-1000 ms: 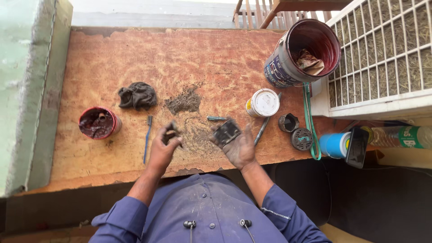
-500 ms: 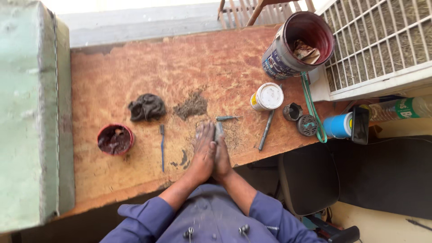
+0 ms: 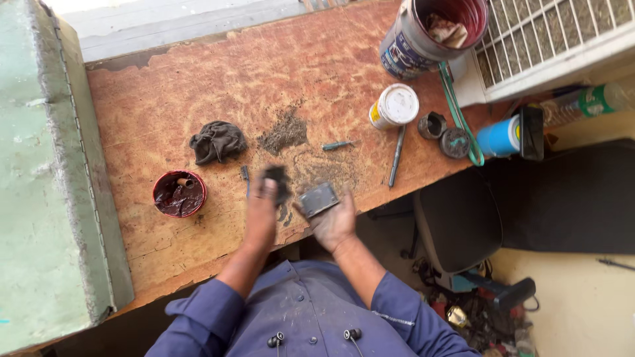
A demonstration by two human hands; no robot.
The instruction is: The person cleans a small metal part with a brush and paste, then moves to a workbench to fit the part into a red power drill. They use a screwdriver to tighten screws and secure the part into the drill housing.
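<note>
The right hand (image 3: 333, 221), grimy and palm up, cradles a small flat rectangular grey metal block (image 3: 318, 199) on its curled fingers, over the near edge of the worn, reddish plywood bench (image 3: 198, 86). Just beside it, the left hand (image 3: 261, 211) pinches a dark, crumpled scrap of rag (image 3: 276, 180) at its fingertips; motion blur hides the exact grip. Left of that hand sits a round red tub of dark greasy paste (image 3: 179, 194), and beyond it a wadded grey cloth (image 3: 217, 141). Ahead of the hands lies a gritty heap of dark filings (image 3: 284, 130). Past the right hand rest a thin metal rod (image 3: 396, 147), a white-lidded round can (image 3: 395, 106) and a large dented paint bucket (image 3: 426, 33).
</note>
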